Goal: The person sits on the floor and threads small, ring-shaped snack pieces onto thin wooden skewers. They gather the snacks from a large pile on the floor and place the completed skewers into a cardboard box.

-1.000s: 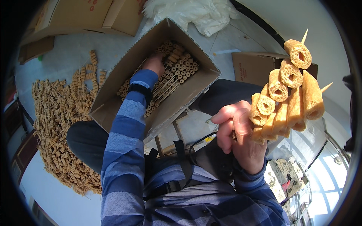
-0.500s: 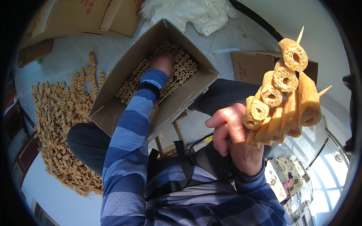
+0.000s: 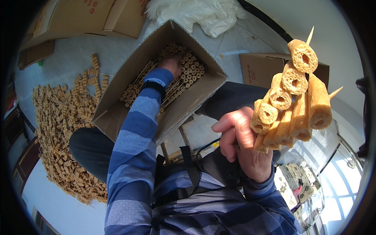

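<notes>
Skewers (image 3: 281,98) sit in the closely curled fingers of the right hand (image 3: 246,135), right of the box (image 3: 199,94), while the left hand (image 3: 171,65), finger opening and hold hidden, has shifted rightward inside it, baring packed rows (image 3: 130,94)

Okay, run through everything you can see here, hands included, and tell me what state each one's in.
Left hand: down inside the open box, fingers hidden, grip unclear
Right hand: raised, closed around skewers
Held skewers: loaded with hollow tan pieces, pointed tips bare
Open box: partly filled
Skewers in the box: loaded, packed together
Heap of skewers: loaded, jumbled
White plastic: crumpled
Box at right: partly hidden, open or shut unclear
</notes>
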The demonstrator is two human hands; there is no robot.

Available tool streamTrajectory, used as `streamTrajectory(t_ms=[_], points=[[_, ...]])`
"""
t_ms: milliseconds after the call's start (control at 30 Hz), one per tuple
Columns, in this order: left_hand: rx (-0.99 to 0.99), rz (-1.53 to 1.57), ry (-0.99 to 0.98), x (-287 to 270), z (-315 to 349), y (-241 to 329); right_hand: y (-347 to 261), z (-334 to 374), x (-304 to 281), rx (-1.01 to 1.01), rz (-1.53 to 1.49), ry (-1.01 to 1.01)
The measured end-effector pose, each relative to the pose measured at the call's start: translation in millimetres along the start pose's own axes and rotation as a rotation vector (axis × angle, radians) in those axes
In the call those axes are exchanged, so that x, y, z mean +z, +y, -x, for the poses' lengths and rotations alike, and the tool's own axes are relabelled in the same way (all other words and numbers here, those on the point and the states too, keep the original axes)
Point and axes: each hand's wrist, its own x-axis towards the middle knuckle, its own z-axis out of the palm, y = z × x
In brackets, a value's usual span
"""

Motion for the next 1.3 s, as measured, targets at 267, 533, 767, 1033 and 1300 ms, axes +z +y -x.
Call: streamTrajectory(t_ms=[267,533,767,1033,1300], points=[[0.053,0.061,-0.022,19.5,-16.3,-13.7,3.5,1.0,0.9,-0.022,-0.004,0.018],[-0.009,0.095,0.052,14.4,1.3,6.0,3.7,-0.1,1.4,0.036,-0.069,0.035],[-0.033,0.064,-0.140,6.2,-8.4,8.7,2.5,-0.6,4.6,-0.008,-0.056,0.026],[-0.004,0.122,-0.094,11.0,-8.0,-0.5,12.1,-5.5,-3.4,-0.004,-0.028,-0.034],[-0.038,0.420,0.028,-58.6,44.3,16.6,21.3,-14.1,-2.3,0.036,-0.155,-0.135]])
